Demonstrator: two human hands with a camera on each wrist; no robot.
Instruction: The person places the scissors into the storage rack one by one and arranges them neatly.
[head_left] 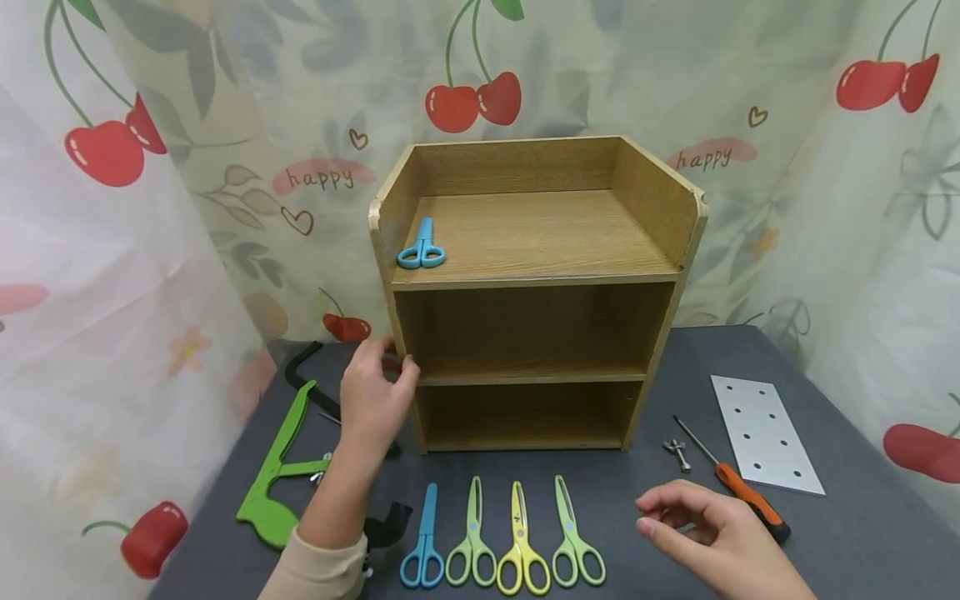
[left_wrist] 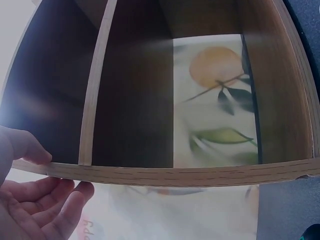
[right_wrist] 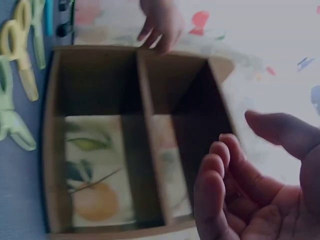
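Observation:
A wooden shelf unit point(head_left: 525, 283) with three levels stands at the middle of the table. My left hand point(head_left: 375, 396) grips the front edge of its left side panel, thumb on the inner face and fingers outside, as the left wrist view shows of the hand point(left_wrist: 35, 200). Blue scissors point(head_left: 422, 254) lie on the top level at the left. In front of the unit is a row of blue scissors point(head_left: 425, 542), green scissors point(head_left: 472, 546), yellow scissors point(head_left: 520, 550) and more green scissors point(head_left: 573, 546). My right hand point(head_left: 708, 529) hovers right of the row, fingers loosely bent, holding nothing.
Left of the unit lies a green plastic tool frame point(head_left: 281, 475), beside a black curved piece point(head_left: 300, 367). At the right are an orange-and-black screwdriver point(head_left: 738, 487), a small metal part point(head_left: 677, 455) and a white plate with holes point(head_left: 767, 433). A patterned curtain point(head_left: 525, 50) hangs behind.

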